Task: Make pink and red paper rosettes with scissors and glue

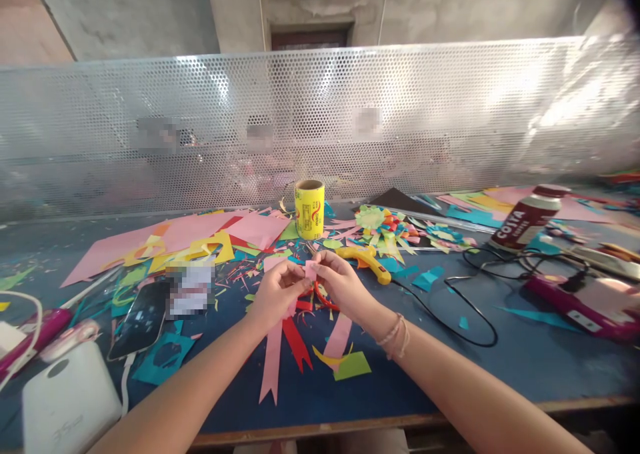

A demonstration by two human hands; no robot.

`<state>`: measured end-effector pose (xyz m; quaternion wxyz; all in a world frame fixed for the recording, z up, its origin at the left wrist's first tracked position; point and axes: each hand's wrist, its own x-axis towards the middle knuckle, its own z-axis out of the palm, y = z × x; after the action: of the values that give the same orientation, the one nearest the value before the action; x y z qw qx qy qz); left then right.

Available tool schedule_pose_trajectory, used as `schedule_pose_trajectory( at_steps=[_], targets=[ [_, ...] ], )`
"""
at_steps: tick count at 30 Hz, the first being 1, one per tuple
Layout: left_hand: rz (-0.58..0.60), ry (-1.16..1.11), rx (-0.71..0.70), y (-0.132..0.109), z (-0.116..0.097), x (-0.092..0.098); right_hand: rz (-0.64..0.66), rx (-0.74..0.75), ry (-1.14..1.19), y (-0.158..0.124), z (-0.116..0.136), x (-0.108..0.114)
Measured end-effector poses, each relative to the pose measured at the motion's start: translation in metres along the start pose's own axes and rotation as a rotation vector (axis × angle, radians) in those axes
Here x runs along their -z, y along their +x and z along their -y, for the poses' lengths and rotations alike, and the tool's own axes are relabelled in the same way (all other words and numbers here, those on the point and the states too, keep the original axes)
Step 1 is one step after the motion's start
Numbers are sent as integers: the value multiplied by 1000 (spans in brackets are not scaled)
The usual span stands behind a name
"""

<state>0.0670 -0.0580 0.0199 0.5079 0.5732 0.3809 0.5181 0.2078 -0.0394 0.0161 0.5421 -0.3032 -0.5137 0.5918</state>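
My left hand [277, 293] and my right hand [345, 286] meet over the middle of the table, fingertips pinched on a small pink paper piece [311, 270]. Below them lie a pink paper ribbon [271, 367] with a notched end, a red notched ribbon [298, 349] and another pink strip [339, 337]. A green paper rectangle [353, 366] and a curved yellow scrap [333, 359] are nearest to me. Red scissor-like handles [324, 299] show partly behind my right hand. Just beyond it rests a yellow glue gun [367, 259].
A yellow roll [310, 211] stands before a perforated metal panel [280, 94]. Paper rosettes [390, 226] and scraps spread around. At left are a phone [143, 321] and white power bank [70, 401]; at right, a tilted Costa bottle [525, 219], black cable [475, 307] and purple power strip [575, 307].
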Motion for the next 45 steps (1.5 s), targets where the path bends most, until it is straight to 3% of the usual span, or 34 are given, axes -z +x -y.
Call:
schedule_pose_trajectory(
  at_steps=[21,28,30,32,35,37,40,45],
  targets=[
    [-10,17,13,0,-2,0,28,-43,107,1,0,2],
    [-18,6,25,1,-3,0,45,-37,20,2,-2,2],
    [-39,10,44,1,-2,2,75,-11,-116,5,1,10],
    [-84,-9,82,2,-1,4,49,59,-402,11,8,27],
    [-160,-60,111,4,3,8,-189,257,-1147,20,27,68],
    [-199,-80,95,6,6,11,-236,139,-1504,24,39,97],
    [-221,-100,75,9,8,13,-221,-57,-1773,25,47,126],
    [-235,-83,72,10,8,13,-70,-139,-1895,20,29,124]
  ],
)
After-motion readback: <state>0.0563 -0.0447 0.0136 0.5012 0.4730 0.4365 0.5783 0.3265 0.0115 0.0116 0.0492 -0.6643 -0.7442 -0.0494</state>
